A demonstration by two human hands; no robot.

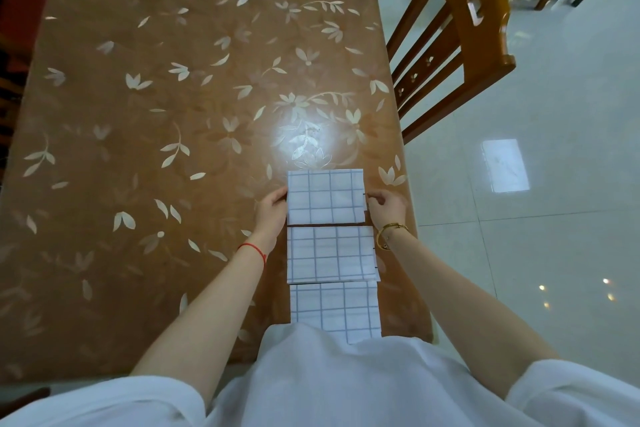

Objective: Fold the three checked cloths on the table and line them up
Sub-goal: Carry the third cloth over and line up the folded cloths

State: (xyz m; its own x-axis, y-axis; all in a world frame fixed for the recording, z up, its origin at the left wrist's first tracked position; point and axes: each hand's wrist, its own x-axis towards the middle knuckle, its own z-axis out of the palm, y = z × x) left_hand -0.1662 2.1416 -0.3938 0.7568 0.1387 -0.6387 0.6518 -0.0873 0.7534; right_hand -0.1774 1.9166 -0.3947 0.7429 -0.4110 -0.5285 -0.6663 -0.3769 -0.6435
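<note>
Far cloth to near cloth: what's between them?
The middle cloth, folded flat, lies between far cloth and near cloth; a thin strip of table shows at its far edge. Head view.

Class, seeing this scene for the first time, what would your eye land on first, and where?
Three folded checked cloths lie in a column near the right edge of the brown floral table: far cloth, middle cloth, near cloth. The left hand and right hand hold the far cloth by its side edges. Just beyond, a bright glare shines on the tabletop.
</note>
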